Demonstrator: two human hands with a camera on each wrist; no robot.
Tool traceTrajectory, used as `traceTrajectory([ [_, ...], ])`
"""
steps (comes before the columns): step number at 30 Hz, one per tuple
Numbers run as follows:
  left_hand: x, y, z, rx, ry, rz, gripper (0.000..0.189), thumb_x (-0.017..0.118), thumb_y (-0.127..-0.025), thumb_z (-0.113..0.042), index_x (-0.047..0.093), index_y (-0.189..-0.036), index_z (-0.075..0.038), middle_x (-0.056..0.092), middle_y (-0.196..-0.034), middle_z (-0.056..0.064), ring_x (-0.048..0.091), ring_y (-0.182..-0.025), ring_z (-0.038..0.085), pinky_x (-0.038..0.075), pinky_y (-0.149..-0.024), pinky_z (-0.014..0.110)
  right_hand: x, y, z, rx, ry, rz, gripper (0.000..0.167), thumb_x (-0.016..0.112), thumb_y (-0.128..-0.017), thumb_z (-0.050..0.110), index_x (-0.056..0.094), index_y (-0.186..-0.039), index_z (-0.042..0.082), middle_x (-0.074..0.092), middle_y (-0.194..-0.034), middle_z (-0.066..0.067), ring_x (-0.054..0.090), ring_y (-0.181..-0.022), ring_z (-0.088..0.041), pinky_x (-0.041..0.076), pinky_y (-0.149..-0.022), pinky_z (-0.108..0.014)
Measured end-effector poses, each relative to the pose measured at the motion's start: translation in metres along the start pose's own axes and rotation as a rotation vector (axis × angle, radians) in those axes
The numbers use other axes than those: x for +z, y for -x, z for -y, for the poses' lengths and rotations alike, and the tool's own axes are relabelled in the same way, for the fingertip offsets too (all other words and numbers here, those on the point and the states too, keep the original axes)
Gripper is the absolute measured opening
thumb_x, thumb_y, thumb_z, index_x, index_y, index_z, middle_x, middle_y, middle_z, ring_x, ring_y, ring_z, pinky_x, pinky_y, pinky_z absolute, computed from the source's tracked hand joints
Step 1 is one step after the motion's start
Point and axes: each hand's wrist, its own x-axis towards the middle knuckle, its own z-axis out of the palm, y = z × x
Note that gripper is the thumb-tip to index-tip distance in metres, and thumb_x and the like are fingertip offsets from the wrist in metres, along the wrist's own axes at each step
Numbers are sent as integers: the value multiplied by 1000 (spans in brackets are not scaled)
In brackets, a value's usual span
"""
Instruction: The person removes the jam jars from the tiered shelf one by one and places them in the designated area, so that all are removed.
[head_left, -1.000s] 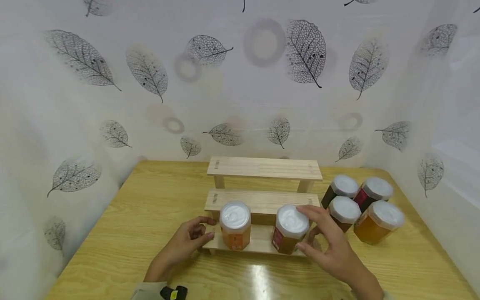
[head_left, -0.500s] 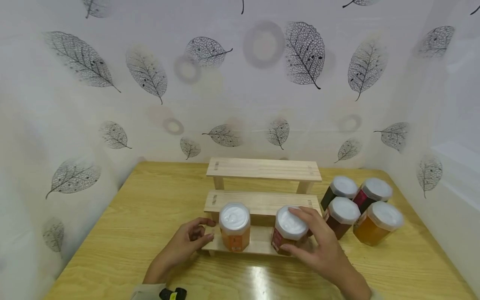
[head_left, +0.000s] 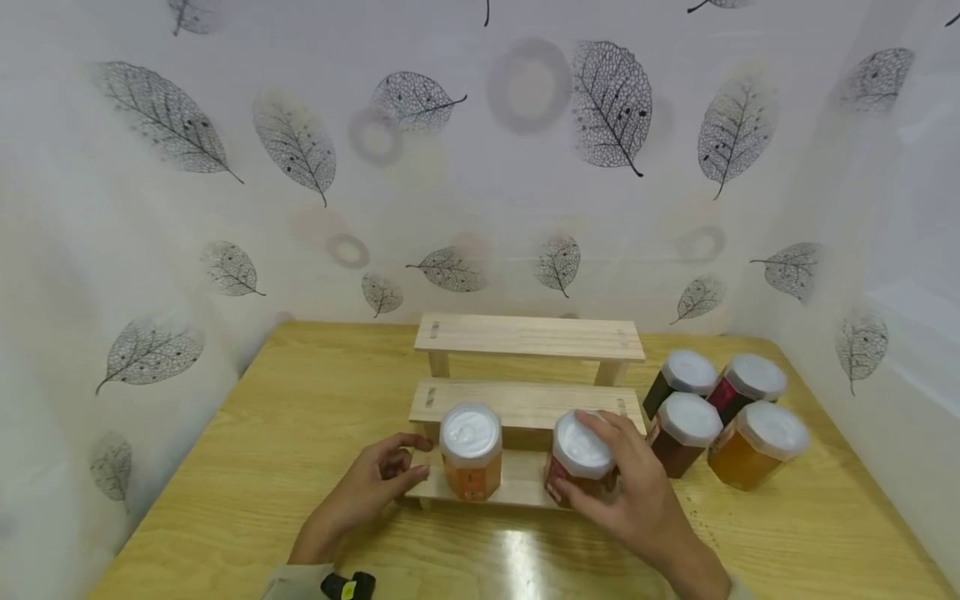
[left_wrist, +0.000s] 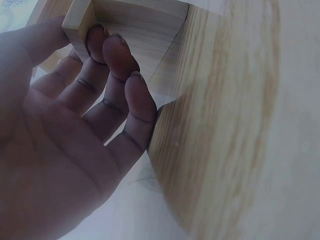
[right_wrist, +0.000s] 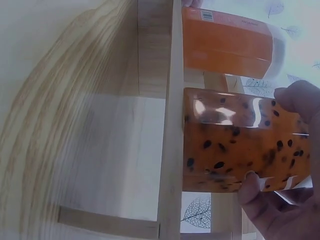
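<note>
In the head view, a stepped wooden rack (head_left: 517,402) with three shelves stands on the table. My left hand (head_left: 378,479) holds the left end of its lowest shelf, thumb and index finger at the edge. The left wrist view shows the other fingertips (left_wrist: 141,97) curled by the wooden leg. My right hand (head_left: 637,487) grips a white-lidded jar (head_left: 579,448) on the right part of that shelf, fingers on the lid and thumb on the front. Dark seeds float in its orange contents in the right wrist view. A plain orange jar (head_left: 471,467) stands upright to its left.
Several more white-lidded jars (head_left: 757,437) cluster on the table right of the rack, one amber and the rest dark. A leaf-printed white sheet (head_left: 480,192) hangs behind the wooden table (head_left: 300,400) and along its sides.
My right hand has moved left and closed round the seeded jar, its thumb now across the front. The left hand and the orange jar stay in place.
</note>
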Motion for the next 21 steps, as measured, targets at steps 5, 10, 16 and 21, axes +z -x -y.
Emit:
traceTrajectory([
  [5, 1, 0, 1, 11, -2, 2, 35, 65, -91, -26, 56, -123, -13, 52, -76, 9, 47, -59, 9, 45, -53, 25, -4, 2, 0, -8, -11, 11, 80, 87, -65, 22, 50, -134, 7, 51, -127, -7, 52, -107, -19, 42, -88, -17],
  [10, 0, 0, 4, -4, -10, -7, 35, 64, -91, -28, 56, -123, -15, 53, -77, 8, 47, -60, 9, 46, -53, 26, -11, 7, -2, 14, -13, 12, 79, 86, -65, 19, 50, -134, 7, 51, -128, -7, 50, -111, -20, 39, -88, -14],
  [16, 1, -1, 5, -19, -13, -16, 34, 65, -90, -30, 56, -122, -19, 54, -78, 8, 48, -60, 10, 46, -54, 26, -24, 15, -8, 34, -12, 6, 78, 85, -66, 17, 50, -134, 5, 50, -130, -10, 50, -112, -19, 36, -95, -15],
  [21, 0, -1, 4, -5, -17, -8, 34, 64, -91, -29, 56, -122, -16, 54, -78, 10, 48, -60, 10, 46, -54, 26, -35, 21, -15, 34, -4, -29, 77, 85, -65, 16, 50, -132, 1, 51, -128, -13, 50, -108, -16, 40, -86, -12],
])
